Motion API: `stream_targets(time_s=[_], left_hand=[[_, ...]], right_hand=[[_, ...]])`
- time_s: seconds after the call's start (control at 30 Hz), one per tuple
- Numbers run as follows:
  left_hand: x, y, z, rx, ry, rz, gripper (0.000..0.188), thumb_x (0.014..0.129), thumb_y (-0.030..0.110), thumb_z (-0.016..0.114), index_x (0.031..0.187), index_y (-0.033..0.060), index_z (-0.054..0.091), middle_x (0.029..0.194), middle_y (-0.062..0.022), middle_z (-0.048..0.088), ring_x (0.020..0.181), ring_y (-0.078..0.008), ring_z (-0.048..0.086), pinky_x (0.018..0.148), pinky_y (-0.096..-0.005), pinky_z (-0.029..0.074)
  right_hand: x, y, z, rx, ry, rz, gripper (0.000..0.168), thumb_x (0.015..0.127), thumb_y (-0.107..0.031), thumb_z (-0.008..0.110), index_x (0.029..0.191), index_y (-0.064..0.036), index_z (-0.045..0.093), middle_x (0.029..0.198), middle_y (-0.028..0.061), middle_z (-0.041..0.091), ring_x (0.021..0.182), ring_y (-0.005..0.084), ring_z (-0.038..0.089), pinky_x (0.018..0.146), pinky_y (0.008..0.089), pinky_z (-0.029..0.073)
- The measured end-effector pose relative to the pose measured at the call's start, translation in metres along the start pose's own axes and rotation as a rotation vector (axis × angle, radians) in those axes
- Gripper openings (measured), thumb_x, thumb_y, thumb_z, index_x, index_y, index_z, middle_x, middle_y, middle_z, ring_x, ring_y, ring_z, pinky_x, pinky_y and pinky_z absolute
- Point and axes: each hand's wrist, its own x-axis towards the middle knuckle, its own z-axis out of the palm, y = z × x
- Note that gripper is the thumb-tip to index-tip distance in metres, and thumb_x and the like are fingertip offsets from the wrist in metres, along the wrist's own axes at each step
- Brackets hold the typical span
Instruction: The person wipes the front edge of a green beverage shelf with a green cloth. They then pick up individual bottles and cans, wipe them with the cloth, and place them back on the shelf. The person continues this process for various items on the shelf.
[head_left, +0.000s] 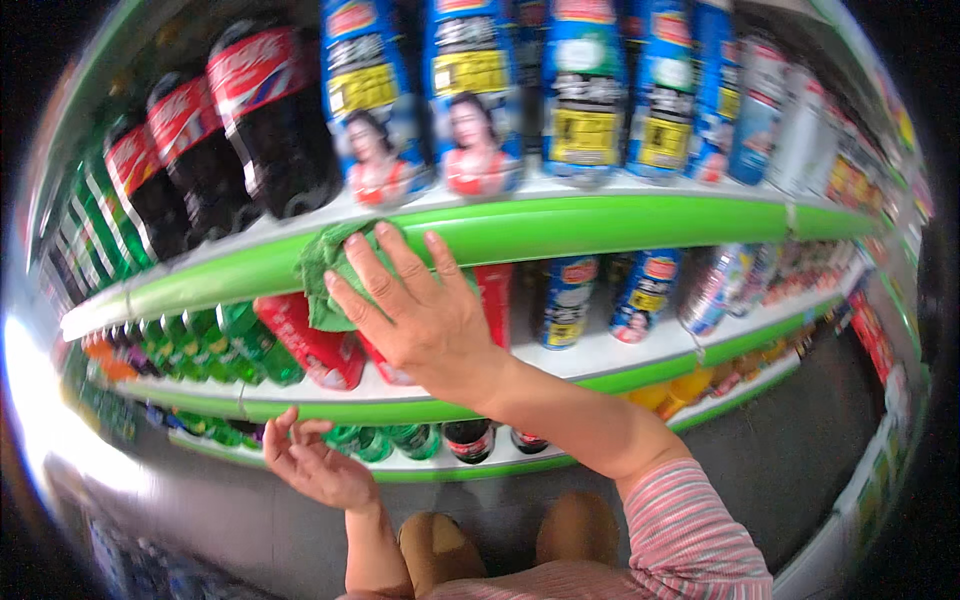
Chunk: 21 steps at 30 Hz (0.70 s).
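My right hand (420, 322) presses a green cloth (326, 262) against the rounded green front edge (600, 225) of a store shelf, its fingers spread over the fabric. Part of the cloth hangs below the edge, in front of red packages (315, 341) on the shelf beneath. My left hand (319, 465) is held lower down, palm up with fingers loosely curled and apart, near the green edge of a lower shelf (360, 410). Nothing lies in it. Just above the right hand, blue cans with pictures (472, 97) stand on the upper shelf.
Large dark cola bottles (277, 127) stand at the upper left, beside green bottles (112, 217). More blue cans (570, 300) stand on the middle shelf. Several bottles (469, 441) line the bottom shelf. Grey floor (780, 420) shows at the lower right, with another shelf edge (862, 465) beyond.
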Motion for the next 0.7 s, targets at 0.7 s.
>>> stream_targets(time_s=[0.7], left_hand=[[-0.014, 0.043, -0.016, 0.03, -0.152, -0.006, 0.038, 0.098, 0.023, 0.037, 0.126, -0.0022, 0.039, 0.104, -0.0142, 0.056, 0.077, -0.0151, 0.051, 0.07, -0.0266, 0.042]], right_hand=[[-0.146, 0.215, -0.213, -0.655, 0.099, 0.5, 0.068, 0.062, 0.003, 0.067, 0.127, -0.013, 0.051, 0.135, 0.0145, 0.04, 0.124, 0.0352, 0.04, 0.105, 0.0449, 0.033]])
